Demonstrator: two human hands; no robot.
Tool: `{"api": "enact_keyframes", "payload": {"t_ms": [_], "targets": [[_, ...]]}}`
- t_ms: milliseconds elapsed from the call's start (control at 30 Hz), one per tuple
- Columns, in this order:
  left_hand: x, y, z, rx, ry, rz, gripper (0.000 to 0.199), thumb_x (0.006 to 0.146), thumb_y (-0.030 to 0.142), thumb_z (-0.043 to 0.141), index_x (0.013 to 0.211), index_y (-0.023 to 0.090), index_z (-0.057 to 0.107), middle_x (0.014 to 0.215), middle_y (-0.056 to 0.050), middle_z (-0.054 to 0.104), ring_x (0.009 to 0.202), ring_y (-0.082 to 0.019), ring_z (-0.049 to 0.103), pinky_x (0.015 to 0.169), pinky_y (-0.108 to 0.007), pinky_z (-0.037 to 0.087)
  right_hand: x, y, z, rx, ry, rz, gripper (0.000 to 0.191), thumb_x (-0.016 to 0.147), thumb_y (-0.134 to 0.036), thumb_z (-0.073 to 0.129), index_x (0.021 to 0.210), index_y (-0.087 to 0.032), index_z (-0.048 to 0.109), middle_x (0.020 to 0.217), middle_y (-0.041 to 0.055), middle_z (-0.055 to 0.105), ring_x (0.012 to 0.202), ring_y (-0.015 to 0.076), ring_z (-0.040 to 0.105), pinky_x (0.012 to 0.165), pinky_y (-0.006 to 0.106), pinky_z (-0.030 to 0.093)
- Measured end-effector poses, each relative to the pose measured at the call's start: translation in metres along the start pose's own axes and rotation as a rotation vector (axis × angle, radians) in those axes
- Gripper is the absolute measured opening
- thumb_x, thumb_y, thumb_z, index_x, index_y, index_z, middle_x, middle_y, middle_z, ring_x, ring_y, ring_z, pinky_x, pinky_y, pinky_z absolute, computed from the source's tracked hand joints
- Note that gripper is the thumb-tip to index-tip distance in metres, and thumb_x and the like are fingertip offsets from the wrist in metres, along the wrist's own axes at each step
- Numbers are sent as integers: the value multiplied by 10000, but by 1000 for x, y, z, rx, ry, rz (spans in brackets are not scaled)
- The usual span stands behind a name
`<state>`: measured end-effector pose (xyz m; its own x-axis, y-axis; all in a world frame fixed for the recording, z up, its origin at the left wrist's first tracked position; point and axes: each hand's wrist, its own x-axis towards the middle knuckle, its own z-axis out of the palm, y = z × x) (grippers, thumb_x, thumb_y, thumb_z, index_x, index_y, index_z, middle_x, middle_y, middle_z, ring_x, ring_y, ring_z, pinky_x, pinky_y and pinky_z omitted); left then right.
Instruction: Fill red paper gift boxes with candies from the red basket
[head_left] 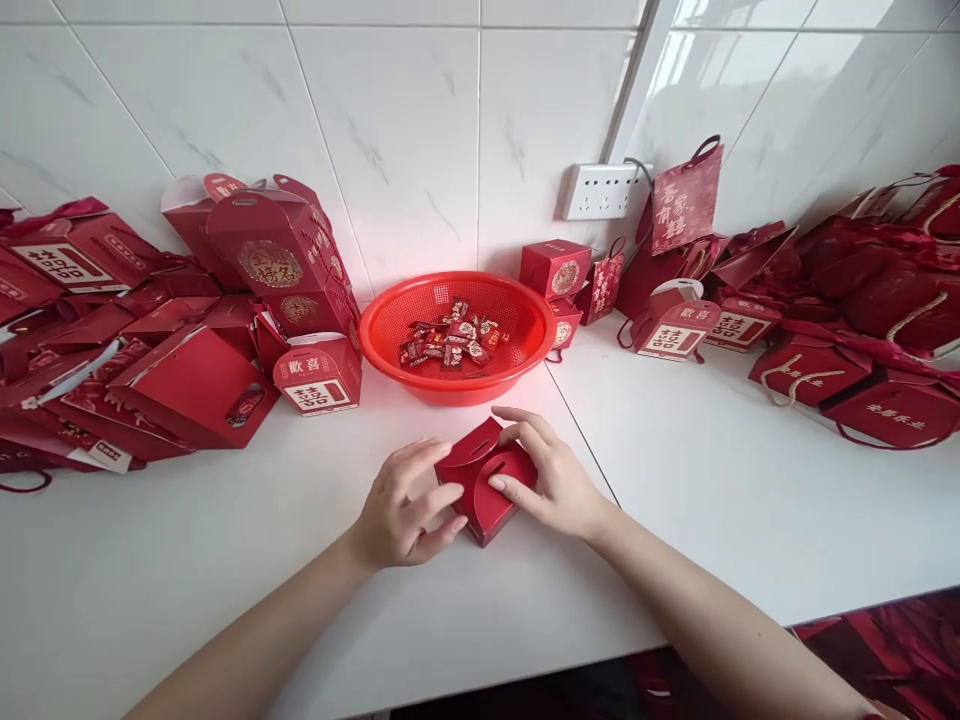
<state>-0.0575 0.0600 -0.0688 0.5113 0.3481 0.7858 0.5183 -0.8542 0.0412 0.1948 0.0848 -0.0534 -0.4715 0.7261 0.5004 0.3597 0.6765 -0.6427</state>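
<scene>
A small red gift box point(487, 497) sits on the white table in front of me, with rounded flaps folded over its top, one of them slotted. My right hand point(551, 470) grips the box from its right side, thumb pressed on the near flap and fingers curled over the far edge. At the box's left side is my left hand point(412, 500), its fingers apart and loosely bent, the tips close to the flaps; whether they touch I cannot tell. Just beyond the box stands a red plastic basket point(382, 360) with small wrapped sweets point(454, 340) in it.
Red boxes point(202, 380) crowd the left, beside a stack of printed ones point(270, 250). More boxes point(671, 325) and corded bags point(892, 400) line the right. A socket strip point(604, 190) is on the tiled wall. Red packaging point(885, 650) lies below the table's front edge.
</scene>
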Motion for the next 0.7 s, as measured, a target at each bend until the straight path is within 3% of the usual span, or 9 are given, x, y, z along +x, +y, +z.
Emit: {"api": "enact_keyframes", "payload": {"t_ms": [67, 167, 333, 433, 533, 600, 700], "targets": [[1, 0, -1, 16, -99, 0, 350, 900, 268, 608, 1244, 208, 629, 1519, -138, 411, 1366, -334, 459, 1118, -496, 457, 0, -1, 0, 21, -58, -24, 370, 953, -441, 628, 1228, -207, 543, 1502, 191, 450, 1366, 304, 475, 1096, 492, 461], [5, 4, -1, -112, -187, -164, 364, 951, 352, 533, 1240, 175, 666, 1556, -159, 393, 1440, -381, 372, 1158, -560, 397, -1, -5, 3, 70, -96, -84, 339, 944, -428, 648, 1188, -201, 588, 1518, 185, 423, 1404, 308, 432, 1130, 489, 433], [14, 8, -4, -263, -182, -400, 309, 945, 219, 461, 869, 190, 759, 1494, -88, 515, 1462, -346, 359, 1183, -549, 369, -5, -16, 17, 147, 37, -165, 254, 938, -373, 669, 1078, -195, 553, 1529, 209, 397, 1433, 305, 414, 1121, 485, 452], [20, 4, -10, -272, -292, -391, 334, 890, 168, 463, 1020, 227, 766, 1498, -54, 523, 1445, -327, 388, 1178, -532, 379, -9, -22, 20, -2, 132, -399, 90, 957, -285, 646, 1005, -220, 606, 1487, 148, 483, 1430, 288, 418, 1171, 539, 377], [23, -1, -16, -264, -347, -395, 429, 848, 148, 465, 1213, 202, 683, 1476, -90, 533, 1364, -307, 482, 1145, -499, 428, -11, -25, 14, -170, 166, -623, 141, 938, -171, 668, 1065, -229, 685, 1278, 69, 676, 1330, 204, 524, 1173, 432, 406], [24, -2, -19, -256, -348, -441, 374, 842, 143, 466, 1155, 184, 666, 1430, -112, 553, 1310, -293, 533, 1093, -461, 477, -10, -26, 9, -199, 113, -677, 215, 923, -150, 689, 1135, -188, 699, 1170, 53, 738, 1231, 182, 598, 1093, 346, 485], [23, -2, -21, -261, -358, -492, 271, 862, 146, 448, 1068, 187, 621, 1389, -121, 554, 1266, -269, 568, 1021, -411, 517, -8, -24, 2, -142, -27, -663, 278, 1010, -342, 579, 1168, -149, 703, 1149, 77, 754, 1123, 206, 656, 1019, 376, 524]]}}
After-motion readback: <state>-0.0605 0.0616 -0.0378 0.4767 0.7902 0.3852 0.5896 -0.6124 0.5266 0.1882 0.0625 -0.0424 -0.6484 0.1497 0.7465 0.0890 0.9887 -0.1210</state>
